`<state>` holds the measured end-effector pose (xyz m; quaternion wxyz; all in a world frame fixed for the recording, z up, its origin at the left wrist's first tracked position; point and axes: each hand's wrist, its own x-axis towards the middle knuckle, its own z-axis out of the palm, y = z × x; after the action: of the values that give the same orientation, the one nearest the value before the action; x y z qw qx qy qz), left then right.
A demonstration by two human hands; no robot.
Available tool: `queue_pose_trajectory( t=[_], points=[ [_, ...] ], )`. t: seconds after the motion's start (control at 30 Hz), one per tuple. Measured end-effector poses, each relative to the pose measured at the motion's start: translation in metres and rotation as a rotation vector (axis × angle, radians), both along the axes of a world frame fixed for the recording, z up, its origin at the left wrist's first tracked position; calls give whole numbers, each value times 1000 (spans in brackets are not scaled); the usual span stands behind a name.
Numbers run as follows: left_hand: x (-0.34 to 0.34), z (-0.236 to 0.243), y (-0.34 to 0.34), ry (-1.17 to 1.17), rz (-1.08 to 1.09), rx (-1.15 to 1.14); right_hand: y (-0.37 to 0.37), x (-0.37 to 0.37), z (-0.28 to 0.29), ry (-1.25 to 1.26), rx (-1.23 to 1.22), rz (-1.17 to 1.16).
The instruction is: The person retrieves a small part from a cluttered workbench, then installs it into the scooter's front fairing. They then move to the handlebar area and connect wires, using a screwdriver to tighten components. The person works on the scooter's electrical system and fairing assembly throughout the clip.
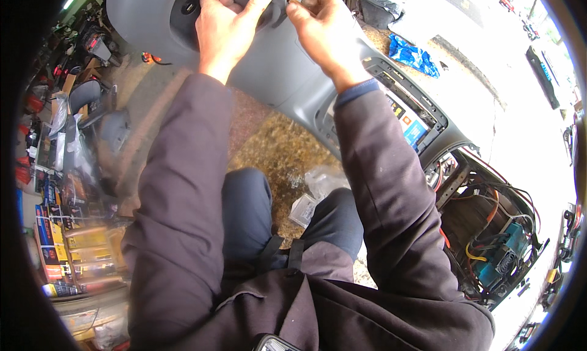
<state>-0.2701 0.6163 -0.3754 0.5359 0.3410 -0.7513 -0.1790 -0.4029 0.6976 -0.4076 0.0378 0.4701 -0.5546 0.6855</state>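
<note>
Both hands are raised at the top of the head view, in front of a large grey moulded plastic panel (269,76). Between them is a small grey ring-like piece with a curved tail (278,14). My right hand (325,36) pinches at the right side of this piece, thumb against curled fingers. Close by on the left, my left hand (225,36) has its fingers curled in and its thumb stretched toward the ring; what its fingers hold is hidden. A round black socket (190,7) sits in a dark recess of the panel, left of my left hand.
To the right, the panel has a rectangular frame (428,121), with a colourful label behind it. Beyond lies an open bay with loose wires and a teal box (504,253). A clear bag (327,181) lies by my knees, a blue bag (413,56) farther off. Packages (52,241) crowd the left.
</note>
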Motion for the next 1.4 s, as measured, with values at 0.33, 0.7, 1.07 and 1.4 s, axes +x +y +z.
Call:
queue_pose_trajectory(
  t=[0.33,0.7,1.07,1.4],
  points=[
    [-10,-7,15,20,33,135,-9,-8,-4,-51,88,34],
    [-29,-13,41,-334,190,63,-11,-7,-17,-24,-67,56],
    [-10,-6,41,-110,33,-475,8,1,0,75,21,-77],
    [-18,13,44,65,-95,-498,4,9,-5,65,-128,-3]
  ],
)
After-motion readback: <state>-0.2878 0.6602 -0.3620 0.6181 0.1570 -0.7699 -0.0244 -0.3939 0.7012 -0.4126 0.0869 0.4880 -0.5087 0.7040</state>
